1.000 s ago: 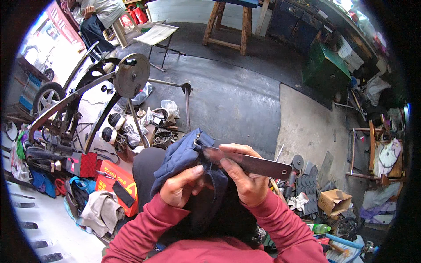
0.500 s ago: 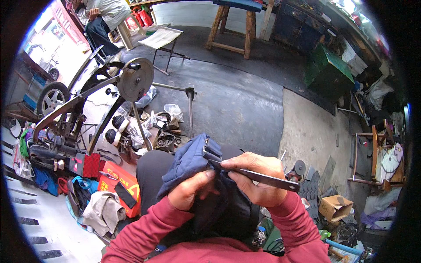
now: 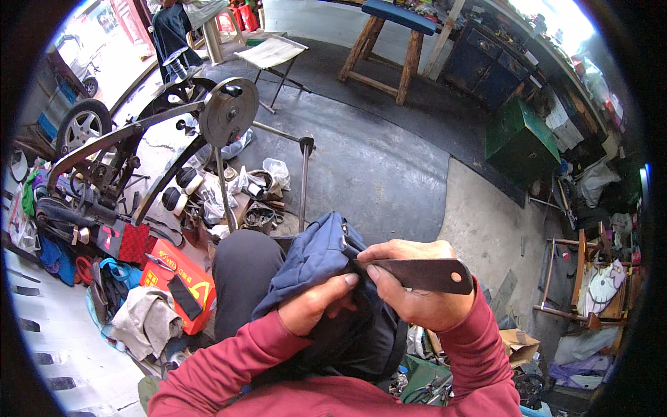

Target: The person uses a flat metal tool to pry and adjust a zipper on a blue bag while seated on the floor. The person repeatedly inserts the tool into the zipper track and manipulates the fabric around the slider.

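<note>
A navy-blue cloth piece [image 3: 302, 260], bunched up, lies over my lap with a small light metal part on its upper edge. My left hand [image 3: 313, 304] grips its lower edge, thumb on top and fingers folded beneath. In my right hand [image 3: 436, 307] is a flat dark metal blade [image 3: 420, 275], pinched between thumb and forefinger. The blade's wide end, with a round hole, points right over the palm. Its other end goes in against the cloth, where my fingers hide the tip.
A hand-cranked sewing machine [image 3: 226, 115] stands at the left. Beside my left knee are a red box [image 3: 191, 271] with a dark phone [image 3: 184, 297] and a grey cloth [image 3: 144, 323]. Farther off are a folding stool [image 3: 271, 52], a wooden stool [image 3: 399, 19] and a green box [image 3: 521, 139].
The blade has turned, so its flat face and hole now show more fully. Both hands have shifted slightly right with the cloth. The whole view has swung a little.
</note>
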`<state>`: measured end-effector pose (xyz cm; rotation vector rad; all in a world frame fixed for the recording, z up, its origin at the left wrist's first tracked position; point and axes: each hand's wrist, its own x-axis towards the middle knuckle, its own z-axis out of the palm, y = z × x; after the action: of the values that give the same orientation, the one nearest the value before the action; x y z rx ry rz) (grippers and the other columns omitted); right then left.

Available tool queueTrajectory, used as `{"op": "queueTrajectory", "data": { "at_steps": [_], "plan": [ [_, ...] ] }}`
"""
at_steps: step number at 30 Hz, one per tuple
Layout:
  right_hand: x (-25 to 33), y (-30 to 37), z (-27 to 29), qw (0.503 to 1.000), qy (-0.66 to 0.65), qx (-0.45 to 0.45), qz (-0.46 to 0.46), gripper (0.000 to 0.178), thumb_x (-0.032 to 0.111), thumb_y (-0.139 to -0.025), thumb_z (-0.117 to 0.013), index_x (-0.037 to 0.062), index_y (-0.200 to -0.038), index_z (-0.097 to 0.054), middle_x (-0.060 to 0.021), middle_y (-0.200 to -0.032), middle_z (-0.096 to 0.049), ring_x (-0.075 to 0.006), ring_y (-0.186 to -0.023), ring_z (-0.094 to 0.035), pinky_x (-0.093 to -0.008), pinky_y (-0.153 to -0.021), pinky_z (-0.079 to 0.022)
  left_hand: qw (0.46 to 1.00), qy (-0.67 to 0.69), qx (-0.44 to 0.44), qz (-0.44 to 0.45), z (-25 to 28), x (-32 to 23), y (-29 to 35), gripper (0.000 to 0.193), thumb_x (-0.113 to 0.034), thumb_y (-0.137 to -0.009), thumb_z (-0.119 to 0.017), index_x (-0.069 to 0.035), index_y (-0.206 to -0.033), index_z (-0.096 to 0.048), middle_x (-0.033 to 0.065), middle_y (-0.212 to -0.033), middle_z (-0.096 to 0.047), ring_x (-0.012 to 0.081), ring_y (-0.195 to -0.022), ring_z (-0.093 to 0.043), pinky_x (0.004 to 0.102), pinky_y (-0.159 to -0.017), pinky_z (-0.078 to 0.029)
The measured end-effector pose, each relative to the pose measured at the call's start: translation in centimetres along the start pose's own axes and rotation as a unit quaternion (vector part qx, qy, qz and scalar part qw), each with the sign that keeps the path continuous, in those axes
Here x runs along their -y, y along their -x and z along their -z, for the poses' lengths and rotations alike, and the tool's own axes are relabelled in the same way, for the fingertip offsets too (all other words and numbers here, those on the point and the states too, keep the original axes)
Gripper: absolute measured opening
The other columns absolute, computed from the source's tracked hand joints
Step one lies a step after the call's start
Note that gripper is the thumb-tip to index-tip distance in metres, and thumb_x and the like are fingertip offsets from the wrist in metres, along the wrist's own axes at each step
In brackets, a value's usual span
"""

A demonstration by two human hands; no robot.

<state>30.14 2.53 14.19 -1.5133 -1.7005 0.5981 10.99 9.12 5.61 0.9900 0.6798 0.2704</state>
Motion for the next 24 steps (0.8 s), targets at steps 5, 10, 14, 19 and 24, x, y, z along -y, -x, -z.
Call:
{"op": "queueTrajectory", "data": {
  "at_steps": [5,10,14,19,24],
  "plan": [
    [0.0,-0.3,0.0,0.999,-0.003,0.018,-0.029,0.013,0.007,-0.091,-0.066,0.0006,-0.1,-0.072,-0.0192,-0.092,-0.072,-0.0339,-0.081,-0.074,-0.038,-0.073,-0.059,1.0,0.014,0.01,0.017,0.1,0.1,0.0,0.031,-0.037,-0.101,-0.059,-0.007,-0.096,-0.068,0.0022,-0.08,-0.065,0.0106,-0.064,-0.05,0.0261,-0.061,-0.039],
    [-1.4,-1.2,-1.4,0.997,0.037,-0.029,0.054,0.01,0.007,-0.091,-0.067,0.0003,-0.098,-0.072,-0.0163,-0.095,-0.073,-0.0278,-0.081,-0.073,-0.0333,-0.075,-0.057,0.999,0.024,-0.009,0.031,-0.1,0.0,0.1,0.03,-0.036,-0.101,-0.059,-0.008,-0.095,-0.067,0.0005,-0.076,-0.061,0.0115,-0.065,-0.05,0.0272,-0.062,-0.039],
    [-1.7,-0.3,-2.1,0.998,-0.05,-0.021,-0.033,0.011,0.007,-0.096,-0.065,-0.0005,-0.1,-0.072,-0.0111,-0.088,-0.072,-0.0176,-0.078,-0.07,-0.0292,-0.074,-0.055,1.0,-0.014,0.004,0.028,0.3,-0.4,0.4,0.029,-0.035,-0.102,-0.059,-0.008,-0.094,-0.067,0.0,-0.075,-0.06,0.0117,-0.064,-0.05,0.0269,-0.062,-0.04],
    [-2.1,0.1,-1.9,0.997,-0.052,0.008,-0.053,0.012,0.008,-0.098,-0.065,-0.0008,-0.102,-0.071,-0.008,-0.084,-0.071,-0.0125,-0.078,-0.067,-0.0278,-0.071,-0.054,0.999,-0.039,0.004,0.007,0.1,-1.0,0.3,0.03,-0.032,-0.104,-0.056,-0.007,-0.09,-0.063,0.0003,-0.067,-0.055,0.0115,-0.058,-0.049,0.028,-0.054,-0.038],
    [-2.7,-0.1,-2.0,0.999,-0.033,0.005,-0.002,0.012,0.008,-0.097,-0.065,-0.0008,-0.104,-0.071,-0.0075,-0.084,-0.071,-0.0117,-0.078,-0.066,-0.028,-0.07,-0.053,0.992,-0.102,-0.077,-0.014,-0.5,-1.2,-0.4,0.021,-0.026,-0.104,-0.059,-0.008,-0.092,-0.062,-0.0008,-0.067,-0.053,0.0111,-0.06,-0.052,0.0287,-0.055,-0.041]
  ]
}}
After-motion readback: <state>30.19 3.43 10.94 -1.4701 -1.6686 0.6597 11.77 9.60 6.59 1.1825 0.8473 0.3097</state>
